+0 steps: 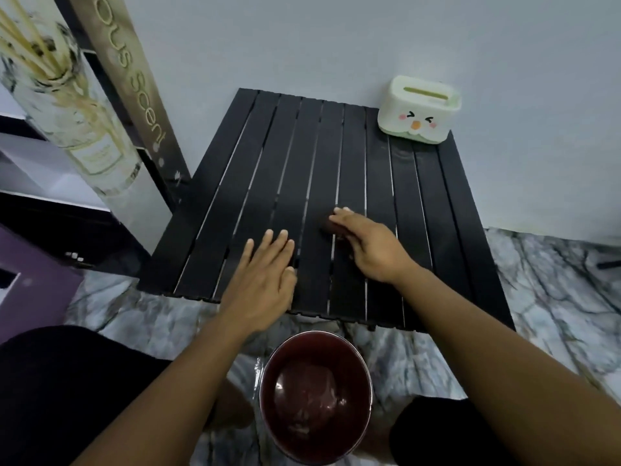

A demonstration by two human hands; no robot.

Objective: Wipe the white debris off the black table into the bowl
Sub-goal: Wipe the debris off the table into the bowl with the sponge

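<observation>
Sweep step: left hand (265,280) flat, fingers spread, empty; right hand (366,243) cupped on slatted black desk (420,210), grip contents unclear. Next: drag toward near-edge bowl (316,395).

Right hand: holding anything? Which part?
Right hand cups something dark against the black table; most of it is hidden, so identity and grip cannot be told. Left hand lies flat, empty.

A pale green and white tissue box (418,111) with a cartoon face is seen at the upper right of the frame, against a plain grey wall (336,38). At the upper left, a tall poster (84,105) printed with reed sticks and the word "Scent" is shown leaning. A marble-patterned floor (551,290) is spread across the lower right, and a purple panel (30,284) is seen at the left edge.
</observation>
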